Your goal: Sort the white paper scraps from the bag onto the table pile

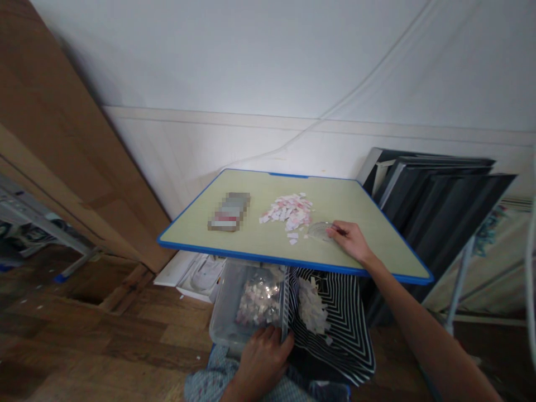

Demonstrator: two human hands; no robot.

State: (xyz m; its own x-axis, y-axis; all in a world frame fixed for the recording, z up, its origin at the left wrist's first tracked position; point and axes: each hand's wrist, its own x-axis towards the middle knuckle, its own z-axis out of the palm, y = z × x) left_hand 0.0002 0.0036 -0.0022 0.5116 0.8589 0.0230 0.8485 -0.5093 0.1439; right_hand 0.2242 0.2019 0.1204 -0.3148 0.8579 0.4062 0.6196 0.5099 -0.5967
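Note:
On the pale green tabletop [234, 247], my right hand [349, 239] pinches a clear semicircular protractor [320, 230]. Its curved side faces a loose heap of small white and pink paper pieces [291, 209] just to the left. A few stray pieces lie in front of the heap. Below the table's front edge, my left hand [266, 357] is closed over the near rim of a translucent plastic bin [224, 318]. Inside that bin are many small, shiny, pale and pinkish pieces [260, 298].
A pixelated block [229, 212] lies on the table's left. A black-and-white striped cloth [347, 318] holds pale scraps [313, 307] beside the bin. Dark folded panels [435, 206] lean against the wall at right. Tall cardboard [79, 145] stands at left; a white box [203, 276] sits below.

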